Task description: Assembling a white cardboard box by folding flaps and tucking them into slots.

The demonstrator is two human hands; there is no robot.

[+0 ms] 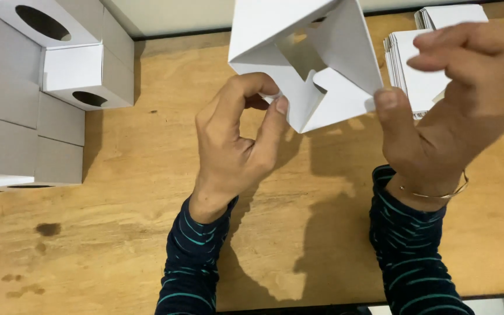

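A white cardboard box (307,64), partly folded with its flaps open, is being held in the air above the wooden table (135,192). Its lower left flap is being pinched between thumb and fingertips of the left hand (234,140). Its right flap edge is being pressed by the thumb of the right hand (444,111), the fingers being curled above it. A stack of flat white blanks (424,64) is lying behind the right hand. Finished boxes with round holes (48,64) are being kept stacked at the far left.

Stacked boxes (59,76) block left; flat blanks (424,70) right; centre tabletop (147,233) open.
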